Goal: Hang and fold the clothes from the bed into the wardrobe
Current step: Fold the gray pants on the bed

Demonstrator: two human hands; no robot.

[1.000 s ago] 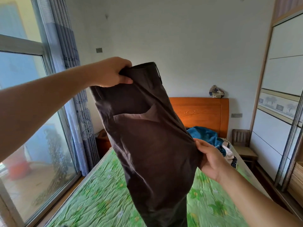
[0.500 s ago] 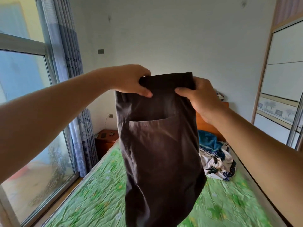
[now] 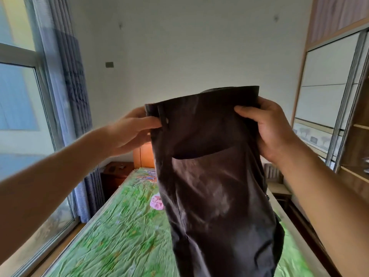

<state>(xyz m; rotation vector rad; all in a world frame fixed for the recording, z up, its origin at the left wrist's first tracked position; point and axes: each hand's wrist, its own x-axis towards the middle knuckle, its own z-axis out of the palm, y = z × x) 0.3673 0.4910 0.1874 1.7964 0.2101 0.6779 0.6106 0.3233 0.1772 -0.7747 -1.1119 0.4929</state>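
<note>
Two grips: left hand, right hand are pinching trousers waistband | legs dangling below | risk: pinch slipping, cloth sagging between grips

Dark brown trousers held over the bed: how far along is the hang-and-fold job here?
Done: nothing visibly put away; the wooden wardrobe shelves show no clothes in the part seen. In hand: the left hand and right hand grip the dark brown trousers by the waistband, hanging unfolded above the green floral bed. Left: fold or hang them, then likely the small pink item on the sheet.
</note>
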